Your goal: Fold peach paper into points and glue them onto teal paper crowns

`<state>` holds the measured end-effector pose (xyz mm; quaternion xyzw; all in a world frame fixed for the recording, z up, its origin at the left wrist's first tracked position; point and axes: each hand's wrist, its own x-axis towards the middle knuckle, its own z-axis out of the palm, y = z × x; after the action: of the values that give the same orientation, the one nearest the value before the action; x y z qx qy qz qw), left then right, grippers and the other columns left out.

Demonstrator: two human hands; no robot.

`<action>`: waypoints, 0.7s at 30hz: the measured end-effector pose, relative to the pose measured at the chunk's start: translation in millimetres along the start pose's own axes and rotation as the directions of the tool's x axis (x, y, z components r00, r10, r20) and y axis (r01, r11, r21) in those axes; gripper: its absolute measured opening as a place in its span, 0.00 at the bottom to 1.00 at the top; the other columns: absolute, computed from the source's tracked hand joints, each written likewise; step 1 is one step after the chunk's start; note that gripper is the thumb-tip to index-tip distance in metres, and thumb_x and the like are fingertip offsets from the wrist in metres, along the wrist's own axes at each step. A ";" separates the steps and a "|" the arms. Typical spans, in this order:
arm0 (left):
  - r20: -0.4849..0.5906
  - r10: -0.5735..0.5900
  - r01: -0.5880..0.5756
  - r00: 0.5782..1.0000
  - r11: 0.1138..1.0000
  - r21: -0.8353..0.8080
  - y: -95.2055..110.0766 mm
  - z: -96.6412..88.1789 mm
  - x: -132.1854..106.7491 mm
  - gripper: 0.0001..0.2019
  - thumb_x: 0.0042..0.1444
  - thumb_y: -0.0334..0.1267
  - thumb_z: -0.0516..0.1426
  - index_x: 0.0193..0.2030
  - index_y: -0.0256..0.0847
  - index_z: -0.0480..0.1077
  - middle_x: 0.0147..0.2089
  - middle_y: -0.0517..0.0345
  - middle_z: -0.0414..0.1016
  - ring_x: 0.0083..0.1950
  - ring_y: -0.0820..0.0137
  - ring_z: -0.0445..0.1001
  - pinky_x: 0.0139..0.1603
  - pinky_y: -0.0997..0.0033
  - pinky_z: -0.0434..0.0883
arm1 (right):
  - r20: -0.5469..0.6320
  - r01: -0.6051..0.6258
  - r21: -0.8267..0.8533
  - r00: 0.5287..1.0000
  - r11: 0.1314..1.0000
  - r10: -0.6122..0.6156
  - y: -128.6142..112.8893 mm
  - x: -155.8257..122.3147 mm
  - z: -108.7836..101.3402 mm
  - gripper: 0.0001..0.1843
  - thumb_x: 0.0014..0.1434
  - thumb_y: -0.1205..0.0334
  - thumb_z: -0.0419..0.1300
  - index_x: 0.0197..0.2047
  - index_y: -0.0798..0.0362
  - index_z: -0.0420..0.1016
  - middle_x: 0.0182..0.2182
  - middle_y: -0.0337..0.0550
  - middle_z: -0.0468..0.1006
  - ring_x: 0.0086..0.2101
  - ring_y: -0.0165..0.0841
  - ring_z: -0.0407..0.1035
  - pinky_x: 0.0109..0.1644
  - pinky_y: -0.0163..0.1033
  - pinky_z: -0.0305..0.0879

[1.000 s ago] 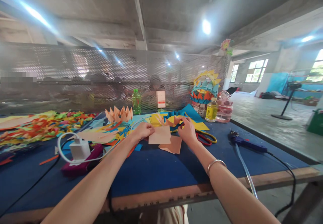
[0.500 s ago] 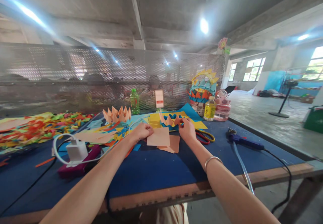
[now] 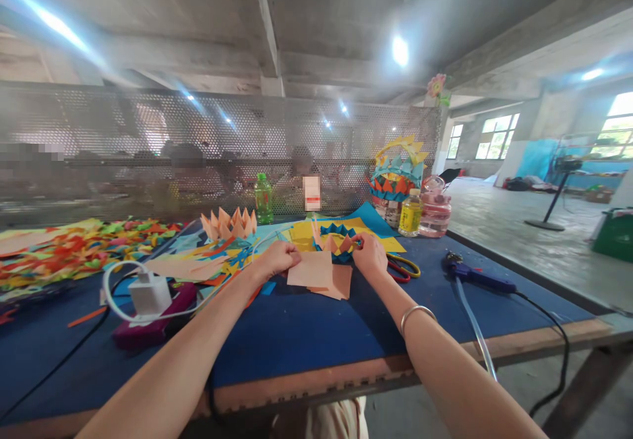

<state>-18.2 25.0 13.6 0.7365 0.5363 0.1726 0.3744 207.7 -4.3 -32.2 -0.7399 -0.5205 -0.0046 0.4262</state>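
Observation:
In the middle of the table my left hand is closed, its thumb and fingers pinching the left edge of a peach paper square. More peach paper squares lie partly beneath it. Just behind stands a zigzag paper crown of blue and peach folded points. My right hand, with a bangle on the wrist, has its fingers closed on the crown's right side; the fingers partly cover that spot. Red and yellow scissor handles show beside my right hand.
A peach folded crown stands left, near colourful paper scraps. A charger sits on a purple power strip. At right lies a blue glue gun with its cord. Bottles and a paper basket stand behind.
The blue and peach crown has turned and tilted slightly, showing more of its inside. My right hand has shifted a little right with it. My left hand and the paper square are nearly still.

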 end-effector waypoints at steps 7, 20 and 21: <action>0.065 0.072 -0.072 0.995 0.997 -0.012 -8.2 2.0 4.4 0.15 0.63 0.42 0.57 0.53 0.37 0.68 0.51 0.51 0.72 0.46 0.64 0.75 0.45 0.58 0.75 | -0.123 0.085 0.115 0.990 0.990 -0.070 3.3 3.8 2.7 0.07 0.63 0.60 0.59 0.40 0.55 0.73 0.35 0.41 0.76 0.34 0.32 0.71 0.41 0.41 0.70; -0.172 0.435 -0.461 0.884 0.873 -0.160 7.3 4.2 3.0 0.06 0.58 0.35 0.60 0.41 0.36 0.75 0.42 0.55 0.79 0.46 0.67 0.76 0.52 0.63 0.70 | -0.393 0.592 0.103 0.763 0.800 -0.514 -28.7 -16.2 -20.0 0.18 0.61 0.47 0.59 0.45 0.53 0.70 0.38 0.47 0.71 0.38 0.38 0.67 0.42 0.41 0.65; -0.194 0.450 -0.482 0.872 0.859 -0.172 9.4 5.6 1.0 0.06 0.57 0.35 0.61 0.40 0.36 0.76 0.41 0.55 0.80 0.45 0.67 0.76 0.52 0.66 0.70 | -0.385 0.611 0.094 0.751 0.786 -0.537 -29.4 -16.6 -19.4 0.18 0.61 0.46 0.59 0.45 0.53 0.70 0.37 0.47 0.71 0.39 0.38 0.67 0.42 0.41 0.65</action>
<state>-8.0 22.5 16.6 0.7848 0.3461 0.3690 0.3580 185.8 -26.6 -8.9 -0.4805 -0.6395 -0.2068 0.5634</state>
